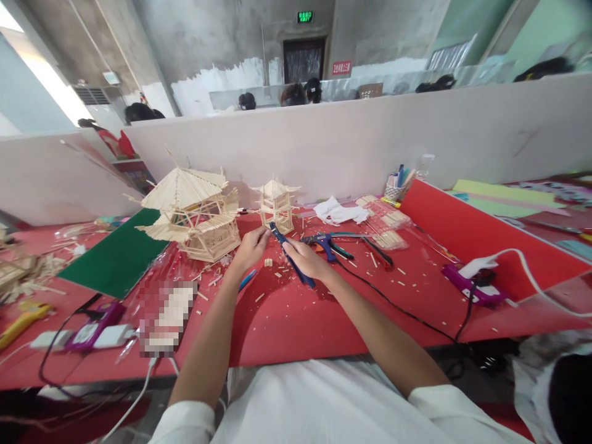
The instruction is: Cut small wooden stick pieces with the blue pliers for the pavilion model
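My right hand (pixel 306 259) is closed around the blue handles of a pair of cutters (pixel 290 254), whose tip points up at the base of a small stick-built pavilion model (pixel 276 203). My left hand (pixel 250 246) is pinched at the cutter's tip, fingers pressed together on something too small to make out, likely a thin stick. A larger stick pavilion (pixel 194 213) stands just left of it. Both hands hover over the red table (pixel 296 314), which is strewn with short stick offcuts.
A blue glue gun (pixel 328 242) with a black cord lies right of my hands. A green mat (pixel 115 259), power strips and a yellow knife (pixel 21 324) sit at left; a purple device (pixel 472 287), pen cup (pixel 398 184) and white cloth (pixel 340 213) at right. A partition wall runs behind.
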